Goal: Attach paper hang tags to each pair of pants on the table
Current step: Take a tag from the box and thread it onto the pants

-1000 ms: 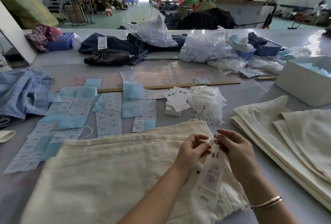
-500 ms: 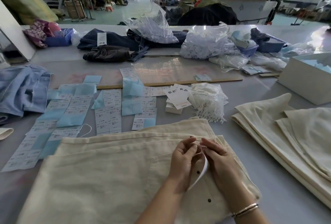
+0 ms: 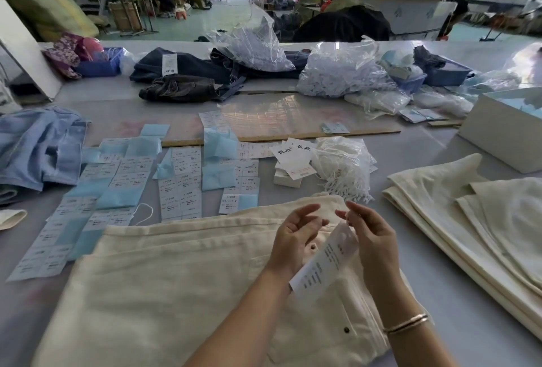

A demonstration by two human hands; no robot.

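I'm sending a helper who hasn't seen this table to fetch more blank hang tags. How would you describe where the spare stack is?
Start at the long wooden ruler lying across the middle of the table. Just on the near side of it, left of the clear bag of white string loops, sits the stack of hang tags. Unlike the flat blue-and-white sticker sheets to its left, these are loose white cards with bold black brush characters on top.

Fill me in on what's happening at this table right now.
A person is tagging cream pants spread on the table. Both hands are raised over the waistband: the right hand has a white paper hang tag hanging from its fingers, the left hand is loosely open beside it. More folded cream pants lie to the right, spare tags and sticker sheets beyond.
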